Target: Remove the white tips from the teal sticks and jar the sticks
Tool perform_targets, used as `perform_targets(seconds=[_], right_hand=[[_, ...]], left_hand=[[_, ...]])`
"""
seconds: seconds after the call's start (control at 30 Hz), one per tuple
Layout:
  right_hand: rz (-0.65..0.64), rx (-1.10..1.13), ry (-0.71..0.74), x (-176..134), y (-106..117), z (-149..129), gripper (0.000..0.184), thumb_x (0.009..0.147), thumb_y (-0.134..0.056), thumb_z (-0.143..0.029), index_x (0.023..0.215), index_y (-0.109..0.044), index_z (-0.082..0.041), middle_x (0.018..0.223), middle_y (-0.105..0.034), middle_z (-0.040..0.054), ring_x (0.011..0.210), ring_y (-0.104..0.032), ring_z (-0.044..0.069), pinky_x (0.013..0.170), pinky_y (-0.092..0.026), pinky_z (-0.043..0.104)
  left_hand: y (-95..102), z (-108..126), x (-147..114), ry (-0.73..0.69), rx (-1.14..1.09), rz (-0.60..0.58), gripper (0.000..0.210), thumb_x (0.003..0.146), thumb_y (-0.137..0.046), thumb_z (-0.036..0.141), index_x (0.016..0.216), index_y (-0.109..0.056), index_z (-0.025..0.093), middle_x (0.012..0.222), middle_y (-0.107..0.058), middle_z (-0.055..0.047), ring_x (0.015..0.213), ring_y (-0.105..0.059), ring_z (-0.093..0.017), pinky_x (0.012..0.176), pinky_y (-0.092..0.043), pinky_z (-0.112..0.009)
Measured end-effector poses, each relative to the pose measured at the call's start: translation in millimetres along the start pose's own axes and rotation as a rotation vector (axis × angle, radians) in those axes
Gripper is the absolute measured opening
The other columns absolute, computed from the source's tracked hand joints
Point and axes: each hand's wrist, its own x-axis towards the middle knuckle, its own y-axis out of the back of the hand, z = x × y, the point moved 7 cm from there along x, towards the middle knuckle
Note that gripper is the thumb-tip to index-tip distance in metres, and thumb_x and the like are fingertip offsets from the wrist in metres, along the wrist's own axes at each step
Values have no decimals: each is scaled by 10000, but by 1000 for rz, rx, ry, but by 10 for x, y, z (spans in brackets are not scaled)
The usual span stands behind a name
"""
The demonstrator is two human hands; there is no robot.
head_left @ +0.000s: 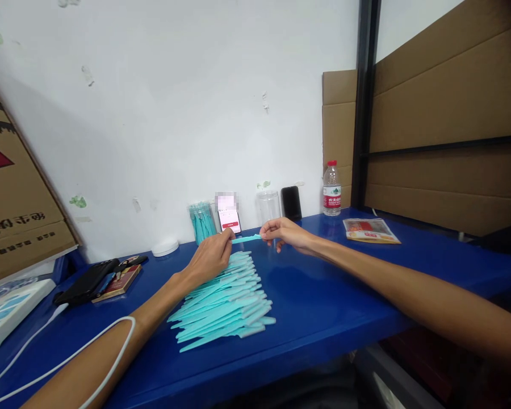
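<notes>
A turquoise eyebrow razor (246, 240) is stretched level between my two hands, above the far end of a pile. My left hand (210, 254) pinches its left end, and my right hand (284, 232) has thumb and fingertips closed on its right end. Below my left hand, many more turquoise razors (225, 309) lie side by side on the blue table (310, 295), their pale, see-through ends pointing right. Behind my left hand stands a transparent jar (202, 222) filled with razors. Another transparent jar (267, 205), without razors, stands behind my right hand.
A lit phone (229, 216) and a dark phone-like object (291, 203) lean at the wall. A white lid (165, 248), a black pouch (87, 281) and keys lie left. A water bottle (332, 190) and a packet (371, 230) are right. A white cable (125, 341) crosses my left forearm.
</notes>
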Motion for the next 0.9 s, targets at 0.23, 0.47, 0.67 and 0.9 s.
perform_targets(seconds=[0.23,0.47,0.67,0.9], right_hand=[[-38,-11,-8,-8,-28,5,165,718,-711,-262,796,-637,-137,672,-566,21,631,-533,123,436,-428,196],[-51,-5,-17,-16,-46,21,185,695,-720,-275,800,-640,-144,665,-578,18,623,-544,125,439,-417,200],[-54,-6,-15,-17,-41,18,188,693,-722,-267,803,-638,-141,667,-577,16,616,-540,120,435,-421,197],[-59,-4,15,12,-31,40,180,676,-729,-250,785,-647,-132,654,-584,15,579,-531,110,418,-417,196]], left_hand=[[-48,43,-9,-47,34,-24,158,948,-320,213,976,-475,194,740,-562,-19,618,-490,-167,568,-297,-281],[-46,69,-20,-56,40,-28,165,952,-325,209,992,-484,190,773,-592,-31,622,-511,-164,562,-306,-277],[-54,91,-28,-79,63,-35,181,953,-318,210,1012,-488,189,798,-604,-41,638,-521,-170,562,-313,-281],[-83,95,-50,-121,163,-53,206,948,-308,200,1066,-476,188,798,-596,-50,666,-523,-190,583,-320,-298]])
